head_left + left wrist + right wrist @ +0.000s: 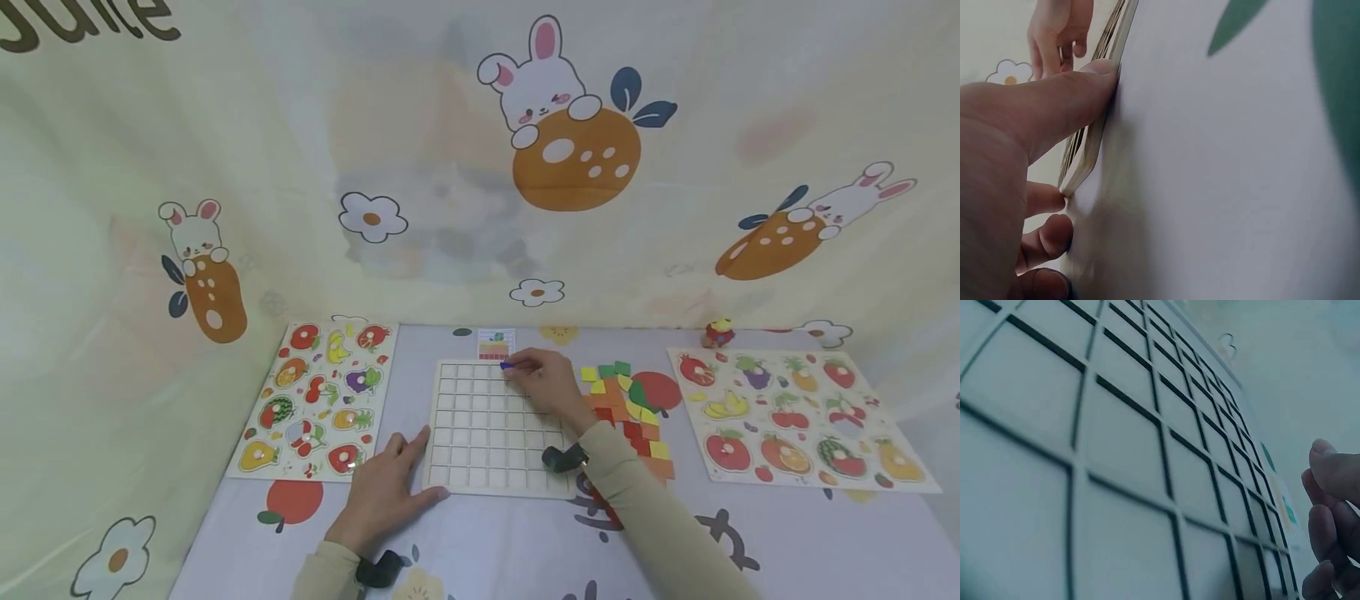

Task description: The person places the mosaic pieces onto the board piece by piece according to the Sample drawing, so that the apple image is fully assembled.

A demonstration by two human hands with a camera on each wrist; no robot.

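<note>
A white square grid board [471,423] of bare cells lies flat on the table. My right hand [551,385] is over its far edge, thumb and forefinger pinching a small blue piece [507,365]. At the board's near left corner my left hand [386,487] steadies it, the thumb on the near edge and a fingertip at the left side. The left wrist view has that thumb [1079,100] against the board's rim. In the right wrist view the fingers [1329,512] are bunched beyond the grid, and the blue piece is hidden. Just behind the board lies a small picture card [497,343].
Right of the board, partly under the right forearm, lie loose square tiles [651,432] in red, orange, yellow and green. A fruit puzzle board [270,462] stands at the left, another fruit board [701,425] at the right. Behind the latter is a small red and yellow figurine [718,333].
</note>
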